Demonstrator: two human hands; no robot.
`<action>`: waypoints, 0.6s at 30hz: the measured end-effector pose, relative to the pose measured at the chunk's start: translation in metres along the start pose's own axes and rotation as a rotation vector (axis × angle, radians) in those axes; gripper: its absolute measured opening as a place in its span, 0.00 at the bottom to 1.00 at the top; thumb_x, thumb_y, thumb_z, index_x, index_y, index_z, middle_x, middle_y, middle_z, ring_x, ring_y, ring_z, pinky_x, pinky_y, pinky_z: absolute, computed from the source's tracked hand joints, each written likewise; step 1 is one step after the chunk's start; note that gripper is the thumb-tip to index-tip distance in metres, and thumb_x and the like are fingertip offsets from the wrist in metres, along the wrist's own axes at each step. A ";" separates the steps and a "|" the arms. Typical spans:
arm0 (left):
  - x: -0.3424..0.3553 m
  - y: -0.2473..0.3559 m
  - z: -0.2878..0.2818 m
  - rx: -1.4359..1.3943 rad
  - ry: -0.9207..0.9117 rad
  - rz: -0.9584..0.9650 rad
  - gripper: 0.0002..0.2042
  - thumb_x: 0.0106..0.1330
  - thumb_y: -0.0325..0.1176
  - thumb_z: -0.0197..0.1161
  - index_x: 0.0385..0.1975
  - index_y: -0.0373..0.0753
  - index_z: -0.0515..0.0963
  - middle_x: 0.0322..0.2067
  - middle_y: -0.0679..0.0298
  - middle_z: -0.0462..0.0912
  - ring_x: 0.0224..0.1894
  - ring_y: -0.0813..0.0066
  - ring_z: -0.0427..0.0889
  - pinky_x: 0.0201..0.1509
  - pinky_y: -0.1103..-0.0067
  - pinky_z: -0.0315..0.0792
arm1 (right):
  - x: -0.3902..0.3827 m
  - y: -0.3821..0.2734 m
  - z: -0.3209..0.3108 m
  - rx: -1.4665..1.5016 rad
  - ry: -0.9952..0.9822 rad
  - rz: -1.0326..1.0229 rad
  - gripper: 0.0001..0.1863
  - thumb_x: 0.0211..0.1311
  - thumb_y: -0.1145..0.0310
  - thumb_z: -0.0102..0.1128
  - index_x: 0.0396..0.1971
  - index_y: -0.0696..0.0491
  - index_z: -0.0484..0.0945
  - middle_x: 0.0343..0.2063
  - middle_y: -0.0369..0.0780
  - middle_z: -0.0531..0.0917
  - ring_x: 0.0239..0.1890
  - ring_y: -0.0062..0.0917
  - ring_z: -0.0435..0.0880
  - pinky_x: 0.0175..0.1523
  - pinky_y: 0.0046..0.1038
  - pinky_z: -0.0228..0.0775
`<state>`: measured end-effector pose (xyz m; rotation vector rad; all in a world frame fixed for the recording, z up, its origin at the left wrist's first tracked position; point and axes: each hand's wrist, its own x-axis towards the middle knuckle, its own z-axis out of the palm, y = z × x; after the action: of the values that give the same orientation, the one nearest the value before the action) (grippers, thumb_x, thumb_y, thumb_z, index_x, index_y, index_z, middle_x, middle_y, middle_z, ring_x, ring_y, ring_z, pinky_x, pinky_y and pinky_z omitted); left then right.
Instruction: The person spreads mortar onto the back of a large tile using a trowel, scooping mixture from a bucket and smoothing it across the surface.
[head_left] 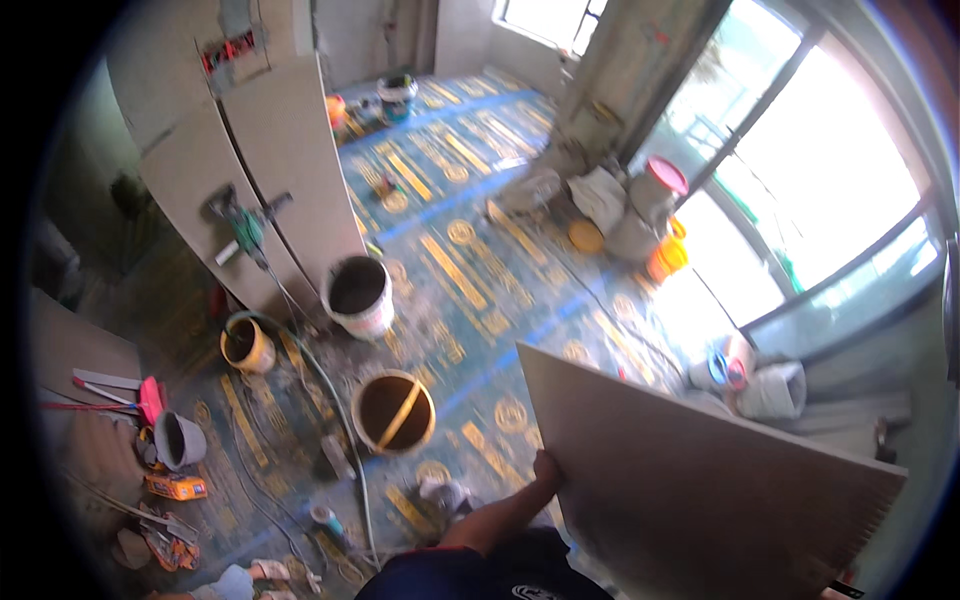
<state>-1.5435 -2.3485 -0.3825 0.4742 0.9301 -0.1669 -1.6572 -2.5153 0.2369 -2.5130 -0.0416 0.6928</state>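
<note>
A large, flat grey-brown tile (680, 470) stands tilted in front of me and fills the lower right. My left hand (547, 470) grips its left edge, with the forearm reaching in from the lower middle. Short ridge-like marks run along the tile's right edge. My right hand does not show. Left of the tile is a round bucket (362, 425) of brown contents with a yellow stick across its top. Beyond it stands a white bucket (362, 322) holding dark grey material.
A green power tool (247, 232) sits against upright panels (285, 150) at left, its cable trailing over the printed floor covering (470, 270). A yellow bucket (257, 357), a grey bucket (180, 442) and a hose (340, 400) lie leftward. Sacks (598, 200) and pails stand by the windows.
</note>
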 end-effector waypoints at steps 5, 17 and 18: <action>0.057 0.128 0.138 0.212 0.075 0.165 0.25 0.70 0.47 0.35 0.44 0.28 0.71 0.41 0.48 0.78 0.47 0.56 0.77 0.49 0.64 0.71 | 0.164 0.022 -0.025 0.295 0.302 0.002 0.21 0.55 0.69 0.64 0.49 0.58 0.73 0.43 0.46 0.78 0.46 0.33 0.75 0.52 0.35 0.66; 0.144 0.554 0.378 0.253 0.115 0.809 0.20 0.70 0.42 0.41 0.38 0.29 0.73 0.33 0.46 0.81 0.38 0.47 0.79 0.44 0.61 0.69 | 0.659 -0.037 -0.079 1.146 0.195 -0.341 0.24 0.57 0.64 0.62 0.52 0.57 0.71 0.48 0.45 0.75 0.51 0.34 0.71 0.56 0.39 0.60; 0.149 0.581 0.390 0.192 0.029 0.964 0.19 0.68 0.43 0.45 0.36 0.30 0.73 0.30 0.56 0.77 0.35 0.63 0.75 0.40 0.70 0.67 | 0.700 -0.054 -0.076 1.208 0.155 -0.353 0.24 0.57 0.63 0.62 0.52 0.57 0.71 0.48 0.45 0.75 0.51 0.34 0.71 0.56 0.39 0.59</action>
<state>-0.9737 -2.0045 -0.1192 1.0524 0.6318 0.6324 -1.0071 -2.3909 -0.0091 -1.3311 -0.0042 0.2256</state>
